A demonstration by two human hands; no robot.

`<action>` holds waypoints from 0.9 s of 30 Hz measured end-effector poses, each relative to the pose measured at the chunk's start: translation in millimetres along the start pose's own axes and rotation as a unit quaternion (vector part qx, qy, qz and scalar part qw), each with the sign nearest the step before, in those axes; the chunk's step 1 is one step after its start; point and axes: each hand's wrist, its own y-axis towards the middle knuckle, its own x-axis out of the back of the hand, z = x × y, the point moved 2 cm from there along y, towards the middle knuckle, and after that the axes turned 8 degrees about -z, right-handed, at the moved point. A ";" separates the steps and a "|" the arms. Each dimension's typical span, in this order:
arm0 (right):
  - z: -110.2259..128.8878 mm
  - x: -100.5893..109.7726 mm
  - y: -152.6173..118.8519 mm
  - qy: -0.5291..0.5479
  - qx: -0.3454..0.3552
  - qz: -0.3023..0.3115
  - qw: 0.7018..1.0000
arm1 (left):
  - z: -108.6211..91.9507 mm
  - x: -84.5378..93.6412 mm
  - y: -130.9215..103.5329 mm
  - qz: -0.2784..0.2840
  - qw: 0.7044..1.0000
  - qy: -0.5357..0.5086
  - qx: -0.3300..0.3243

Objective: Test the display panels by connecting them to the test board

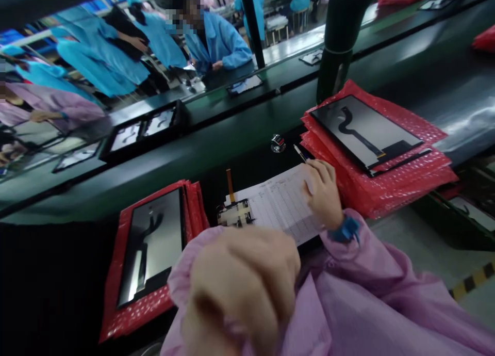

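Close to the camera, my left hand (243, 284) is curled into a blurred fist, and whatever its fingers may hold is hidden. My right hand (325, 193) is over the right edge of a printed sheet (284, 198), its bent fingers on a pen (300, 152) whose far end sticks out beyond them. A small electronic assembly (235, 214) with an orange flex strip (230, 184) lies at the sheet's left side. Left of it, a display panel (154, 242) rests on red bubble wrap (116, 314). Another panel (363, 129) tops a red bubble-wrap stack (390, 191) at the right.
A small shiny metallic object (278, 143) sits beyond the sheet. Farther back, a black tray (180, 119) holds panels on the green bench (232, 134). A dark post (342, 41) rises behind the right stack. A person in blue (216, 41) sits across the bench.
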 end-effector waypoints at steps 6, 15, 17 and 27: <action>-19.5 103.8 -12.4 -0.155 -0.089 -0.129 0.976 | 66.5 -3.2 92.4 -0.103 0.984 -0.077 0.123; -78.9 127.0 3.3 -0.155 -0.140 -0.001 0.978 | 116.9 -28.5 100.4 -0.105 0.959 -0.096 0.247; -84.1 127.8 6.0 -0.156 -0.119 0.006 0.980 | 128.8 -32.6 104.3 -0.124 0.952 -0.097 0.262; -86.7 136.7 29.5 -0.185 0.016 0.115 0.976 | 152.9 -54.7 119.8 -0.109 0.929 -0.103 0.339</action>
